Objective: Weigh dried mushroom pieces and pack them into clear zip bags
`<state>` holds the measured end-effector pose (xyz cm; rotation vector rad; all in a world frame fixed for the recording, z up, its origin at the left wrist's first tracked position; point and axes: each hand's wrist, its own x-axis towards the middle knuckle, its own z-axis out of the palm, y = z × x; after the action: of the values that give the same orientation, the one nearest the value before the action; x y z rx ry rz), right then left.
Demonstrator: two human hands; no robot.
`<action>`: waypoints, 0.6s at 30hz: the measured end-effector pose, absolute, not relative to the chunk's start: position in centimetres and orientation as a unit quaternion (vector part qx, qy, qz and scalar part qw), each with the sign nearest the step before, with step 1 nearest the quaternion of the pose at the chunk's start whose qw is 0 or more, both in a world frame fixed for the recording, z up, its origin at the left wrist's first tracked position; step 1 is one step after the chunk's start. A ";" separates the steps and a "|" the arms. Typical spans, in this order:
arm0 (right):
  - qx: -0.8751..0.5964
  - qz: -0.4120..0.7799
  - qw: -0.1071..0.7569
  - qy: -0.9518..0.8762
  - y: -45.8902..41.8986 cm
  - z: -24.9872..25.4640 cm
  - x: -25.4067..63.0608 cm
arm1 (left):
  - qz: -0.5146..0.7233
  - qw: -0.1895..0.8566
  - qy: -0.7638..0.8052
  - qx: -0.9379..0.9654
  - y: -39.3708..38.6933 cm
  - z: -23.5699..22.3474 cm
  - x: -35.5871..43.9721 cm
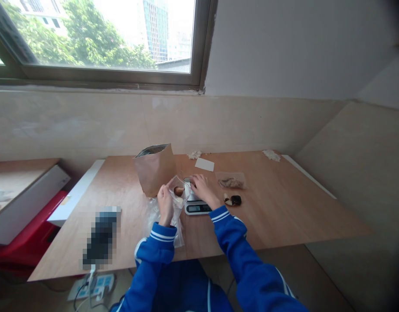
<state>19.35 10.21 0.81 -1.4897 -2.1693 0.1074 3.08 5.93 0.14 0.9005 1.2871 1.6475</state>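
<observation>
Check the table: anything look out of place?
Along the back edge of the brown wooden table, a crumpled whitish clump and, further right, another whitish clump look like stray litter; material unclear.

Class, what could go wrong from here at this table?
The right hand is over the scale; its weight might upset a reading. The left hand pinches a clear bag, which could slip and spill. The open paper bag stands close to that hand and might get knocked over.
</observation>
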 end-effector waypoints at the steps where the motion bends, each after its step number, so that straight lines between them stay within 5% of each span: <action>1: -0.549 0.012 0.208 -0.810 10.1 0.1 19.5 | 0.659 0.416 0.514 0.359 5.9 0.3 3.0; 7: -0.557 -0.018 0.156 -0.815 9.9 -1.3 19.4 | 0.668 0.421 0.496 0.361 5.5 1.1 3.2; 14: -0.518 0.208 0.489 -0.670 9.1 4.0 18.1 | 0.668 0.425 0.509 0.338 5.7 0.3 3.5; 18: -0.449 0.269 0.510 -0.682 8.8 7.2 16.9 | 0.670 0.433 0.496 0.344 5.8 0.4 3.7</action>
<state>16.92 8.83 7.18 -1.0822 -1.6435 0.6478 3.67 5.75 0.36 0.8573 1.2358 1.6691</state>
